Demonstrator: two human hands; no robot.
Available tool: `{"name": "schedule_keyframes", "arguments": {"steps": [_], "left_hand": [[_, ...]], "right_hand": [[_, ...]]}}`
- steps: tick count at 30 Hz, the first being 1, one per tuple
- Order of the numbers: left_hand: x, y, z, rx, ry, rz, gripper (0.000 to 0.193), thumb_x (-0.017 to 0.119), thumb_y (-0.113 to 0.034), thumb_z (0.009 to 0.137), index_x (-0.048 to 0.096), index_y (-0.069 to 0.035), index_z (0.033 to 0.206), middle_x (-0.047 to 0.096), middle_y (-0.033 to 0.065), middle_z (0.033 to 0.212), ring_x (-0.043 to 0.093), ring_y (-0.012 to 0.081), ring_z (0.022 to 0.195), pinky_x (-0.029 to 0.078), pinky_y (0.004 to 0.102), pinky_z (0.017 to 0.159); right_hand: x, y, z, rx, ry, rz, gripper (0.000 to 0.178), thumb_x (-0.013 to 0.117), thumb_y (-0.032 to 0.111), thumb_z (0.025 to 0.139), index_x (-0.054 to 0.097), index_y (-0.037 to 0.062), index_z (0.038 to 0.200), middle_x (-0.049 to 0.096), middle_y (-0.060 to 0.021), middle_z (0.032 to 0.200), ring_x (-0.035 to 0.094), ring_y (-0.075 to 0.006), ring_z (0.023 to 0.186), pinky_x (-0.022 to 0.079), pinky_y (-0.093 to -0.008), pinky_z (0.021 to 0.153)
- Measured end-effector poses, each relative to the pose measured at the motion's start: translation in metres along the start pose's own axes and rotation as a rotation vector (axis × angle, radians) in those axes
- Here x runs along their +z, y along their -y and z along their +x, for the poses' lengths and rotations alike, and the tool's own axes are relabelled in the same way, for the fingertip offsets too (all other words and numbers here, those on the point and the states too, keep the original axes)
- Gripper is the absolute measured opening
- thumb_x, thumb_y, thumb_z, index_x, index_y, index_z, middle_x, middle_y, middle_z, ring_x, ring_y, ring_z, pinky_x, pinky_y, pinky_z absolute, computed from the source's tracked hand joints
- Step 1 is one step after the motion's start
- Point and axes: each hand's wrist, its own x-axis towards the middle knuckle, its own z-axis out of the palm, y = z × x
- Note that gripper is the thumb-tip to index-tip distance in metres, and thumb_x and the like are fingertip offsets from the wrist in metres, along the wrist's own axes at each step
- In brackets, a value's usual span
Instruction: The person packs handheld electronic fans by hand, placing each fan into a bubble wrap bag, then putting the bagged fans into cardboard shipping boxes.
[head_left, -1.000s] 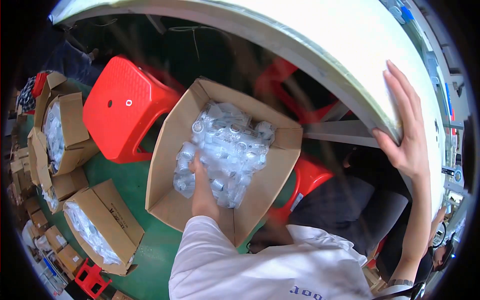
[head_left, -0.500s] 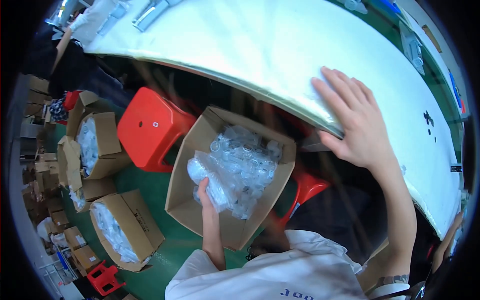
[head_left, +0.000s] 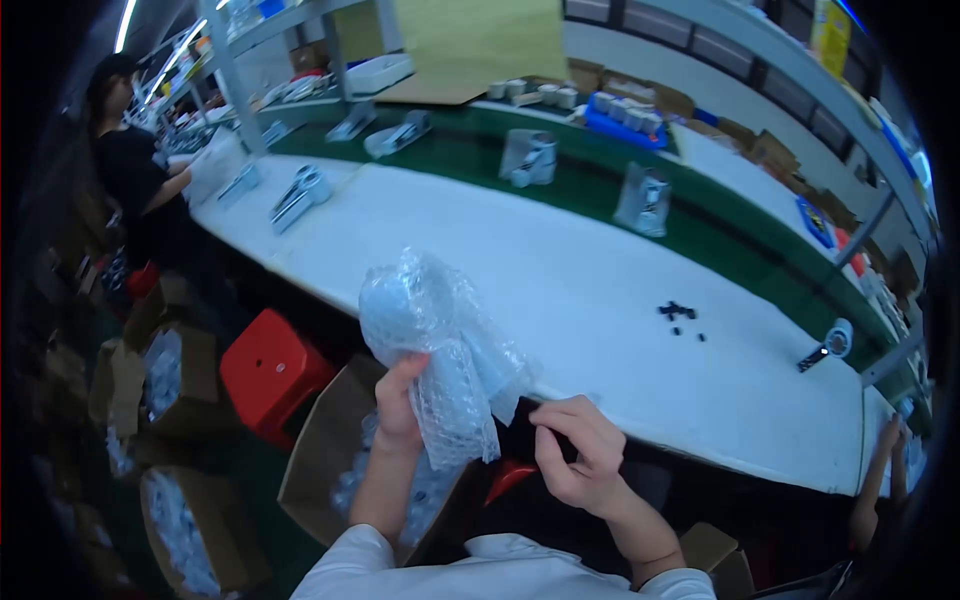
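My left hand [head_left: 399, 402] grips a clear bubble-wrap bag [head_left: 440, 345] by its lower left side, lifted above the near edge of the white table. A pale blue rounded item shows through the plastic; its kind cannot be made out. Just right of the bag's lower end is my right hand [head_left: 585, 458], with fingers curled and thumb and index tips close together. Whether anything is pinched there is too small to tell. Below my left forearm stands an open cardboard box [head_left: 312, 480] with several clear-wrapped pieces [head_left: 430, 500] inside.
The white table [head_left: 600, 330] bears small black parts [head_left: 678, 316] and grey-blue handled devices [head_left: 302, 198]. Bagged devices [head_left: 528, 158] lie on the green strip [head_left: 590, 185] behind. A red stool [head_left: 270, 370] and filled cartons [head_left: 200, 530] are at left. Another person [head_left: 140, 190] stands far left.
The view has swung up toward the table. My left hand has raised the bubble-wrap bag out of the box. My right hand has left the table edge and come near the bag, its fingers now curled.
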Motion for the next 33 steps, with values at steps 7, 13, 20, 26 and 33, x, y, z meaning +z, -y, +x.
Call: {"name": "schedule_keyframes", "arguments": {"steps": [7,13,20,26,33], "left_hand": [[0.084,0.075,0.075,-0.491,0.236,-0.031,0.045,0.055,-0.012,0.087,0.049,0.000,0.130,0.064,0.0142,0.110,0.062,0.0223,0.093,0.049,0.0349,0.085],[0.133,0.132,0.097,-0.645,0.516,0.265,0.050,0.060,-0.010,0.083,0.049,0.000,0.130,0.063,0.0159,0.116,0.062,0.0248,0.100,0.049,0.0381,0.088],[0.156,0.162,0.164,-0.548,0.255,0.612,0.049,0.068,-0.013,0.083,0.049,0.004,0.126,0.065,0.0143,0.105,0.065,0.0256,0.090,0.053,0.0356,0.081],[0.155,0.210,0.195,-0.768,0.304,0.477,0.048,0.068,-0.021,0.084,0.052,0.005,0.121,0.064,0.0170,0.102,0.064,0.0244,0.088,0.054,0.0384,0.077],[0.146,0.222,0.230,-0.489,0.256,0.744,0.043,0.069,-0.019,0.083,0.056,0.006,0.115,0.066,0.0159,0.096,0.065,0.0232,0.079,0.056,0.0353,0.072]], "right_hand": [[-0.083,-0.049,0.006,0.251,-0.205,-0.080,0.033,0.062,-0.004,0.076,0.062,-0.0032,0.109,0.063,-0.0123,0.097,0.057,-0.0222,0.078,0.047,-0.0270,0.068],[-0.145,-0.078,-0.011,0.471,-0.207,-0.329,0.033,0.064,0.001,0.079,0.060,-0.0051,0.111,0.062,-0.0127,0.091,0.056,-0.0201,0.071,0.046,-0.0256,0.062],[-0.192,-0.094,-0.044,0.849,-0.678,0.454,0.024,0.061,0.006,0.083,0.060,-0.0078,0.103,0.061,-0.0130,0.079,0.054,-0.0155,0.061,0.043,-0.0224,0.054],[-0.194,-0.099,-0.048,0.894,-0.674,0.617,0.021,0.057,0.007,0.085,0.060,-0.0090,0.098,0.061,-0.0132,0.075,0.054,-0.0137,0.059,0.041,-0.0212,0.050],[-0.207,-0.078,-0.070,0.953,-0.629,0.204,0.017,0.059,0.005,0.086,0.062,-0.0080,0.096,0.059,-0.0097,0.074,0.052,-0.0132,0.062,0.042,-0.0216,0.053]]}}
